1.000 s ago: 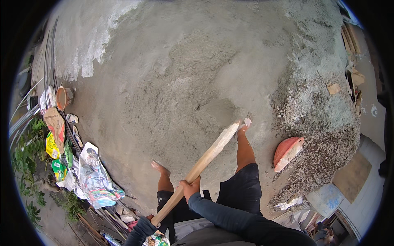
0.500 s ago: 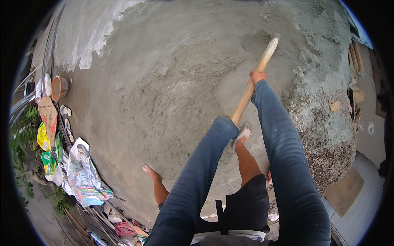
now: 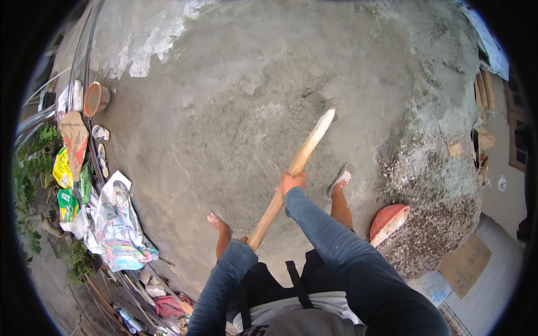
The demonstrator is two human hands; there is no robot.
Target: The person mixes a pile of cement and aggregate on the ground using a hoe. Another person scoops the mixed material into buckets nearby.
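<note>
A long wooden tool handle point(image 3: 308, 147) slants from near my body up and right over wet grey concrete mix point(image 3: 246, 129). Whatever head it has at its far end is not visible; it may be sunk in the mix. My right hand point(image 3: 293, 182) is closed round the handle about midway. Lower down, my left hand point(image 3: 244, 239) grips the near end, its fingers mostly hidden by the blue sleeve. My bare, mix-smeared feet stand apart on either side of the handle.
A red basin point(image 3: 388, 223) sits against the gravel heap point(image 3: 448, 224) at right. Along the left edge are a bucket point(image 3: 96, 99), sandals point(image 3: 102, 159), cables, a brown paper sack point(image 3: 74, 137) and plastic sacks point(image 3: 120, 224). Boards lie at far right.
Both my hands have drawn the handle toward my body and to the left. The red basin, hidden before behind my right arm, now shows.
</note>
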